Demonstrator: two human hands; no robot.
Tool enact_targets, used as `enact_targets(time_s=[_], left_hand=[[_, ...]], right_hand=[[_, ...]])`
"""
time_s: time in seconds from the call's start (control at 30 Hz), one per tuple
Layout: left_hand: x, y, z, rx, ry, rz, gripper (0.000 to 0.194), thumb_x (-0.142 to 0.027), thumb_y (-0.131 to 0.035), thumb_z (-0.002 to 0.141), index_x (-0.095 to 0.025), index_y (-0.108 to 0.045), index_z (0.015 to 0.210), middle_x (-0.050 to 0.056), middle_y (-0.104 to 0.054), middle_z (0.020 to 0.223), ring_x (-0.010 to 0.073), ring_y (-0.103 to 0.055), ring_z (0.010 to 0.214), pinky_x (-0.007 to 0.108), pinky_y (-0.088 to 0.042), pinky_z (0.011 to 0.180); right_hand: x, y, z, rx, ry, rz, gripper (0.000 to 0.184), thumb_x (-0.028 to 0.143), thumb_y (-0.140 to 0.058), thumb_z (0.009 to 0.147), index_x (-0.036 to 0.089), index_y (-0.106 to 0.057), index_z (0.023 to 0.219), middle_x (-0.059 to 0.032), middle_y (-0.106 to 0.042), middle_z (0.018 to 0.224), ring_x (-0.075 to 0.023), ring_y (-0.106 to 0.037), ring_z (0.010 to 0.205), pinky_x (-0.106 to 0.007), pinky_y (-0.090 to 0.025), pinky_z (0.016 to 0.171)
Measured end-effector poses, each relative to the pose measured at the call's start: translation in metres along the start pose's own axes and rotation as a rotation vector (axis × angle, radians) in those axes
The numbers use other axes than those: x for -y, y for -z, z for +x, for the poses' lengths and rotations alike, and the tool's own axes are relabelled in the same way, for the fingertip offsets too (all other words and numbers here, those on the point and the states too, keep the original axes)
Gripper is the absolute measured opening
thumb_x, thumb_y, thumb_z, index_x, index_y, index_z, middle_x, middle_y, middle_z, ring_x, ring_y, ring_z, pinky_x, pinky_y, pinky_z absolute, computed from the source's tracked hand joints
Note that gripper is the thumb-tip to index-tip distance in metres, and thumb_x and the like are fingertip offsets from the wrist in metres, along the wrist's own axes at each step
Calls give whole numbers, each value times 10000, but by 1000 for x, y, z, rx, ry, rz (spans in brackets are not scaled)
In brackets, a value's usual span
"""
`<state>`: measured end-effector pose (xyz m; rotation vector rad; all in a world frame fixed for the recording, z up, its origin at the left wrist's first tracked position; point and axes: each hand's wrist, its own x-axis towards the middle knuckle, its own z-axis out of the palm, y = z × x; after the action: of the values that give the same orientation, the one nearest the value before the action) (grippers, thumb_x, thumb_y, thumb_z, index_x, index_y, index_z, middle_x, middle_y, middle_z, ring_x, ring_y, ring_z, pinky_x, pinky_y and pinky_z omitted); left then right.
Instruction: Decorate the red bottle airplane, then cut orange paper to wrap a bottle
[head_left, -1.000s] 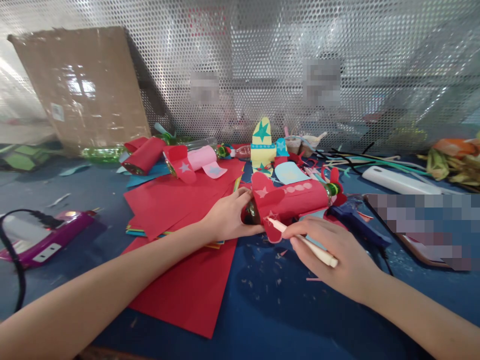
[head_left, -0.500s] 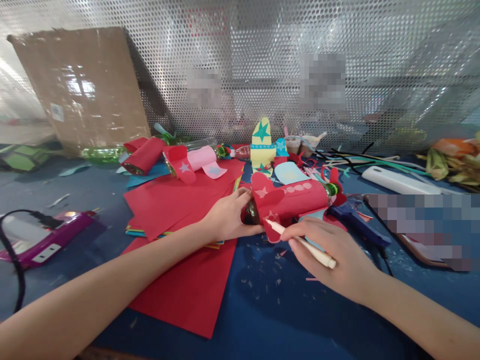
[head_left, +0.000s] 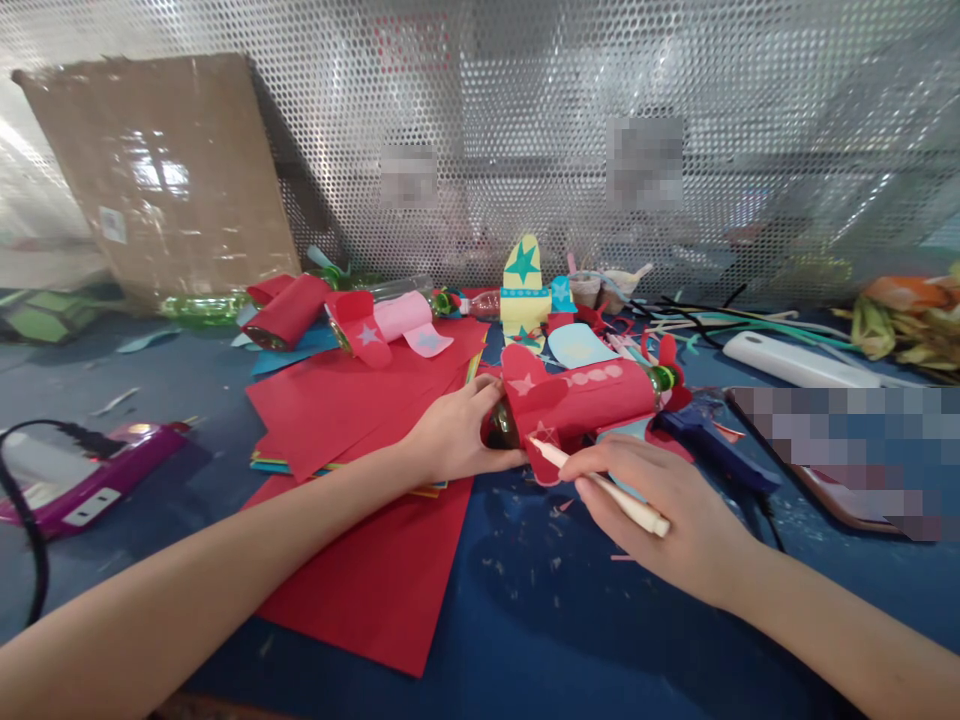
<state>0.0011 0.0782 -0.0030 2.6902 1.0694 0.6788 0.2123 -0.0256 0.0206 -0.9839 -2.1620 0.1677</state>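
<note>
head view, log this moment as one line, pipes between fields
left hand: holding red-wrapped bottle at base | right hand: holding cream pen, tip at red paper wing | nearby: red sheets, purple power strip

Honestly, I can't read a single word anywhere here. The white label (head_left: 112,225) on the cardboard box (head_left: 199,160) is way too small for me, and those reddish marks (head_left: 412,42) on or behind the perforated panel (head_left: 525,90) just blur out.
</note>
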Motion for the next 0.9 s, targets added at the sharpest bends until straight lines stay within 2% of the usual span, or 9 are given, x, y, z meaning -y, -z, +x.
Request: enact_targets(time_s=[0.9], left_hand=[[1, 0, 0, 7, -2, -2, 617, -555, -659, 690, -178, -501, 1152, 114, -555, 1189, 284, -569, 1083, 405, -483, 890]], right_hand=[[-2, 0, -1, -4, -25, 16, 129, 149, -466, 869, 208, -580, 883, 17, -656, 717, -106, -599, 645, -207, -461, 601]])
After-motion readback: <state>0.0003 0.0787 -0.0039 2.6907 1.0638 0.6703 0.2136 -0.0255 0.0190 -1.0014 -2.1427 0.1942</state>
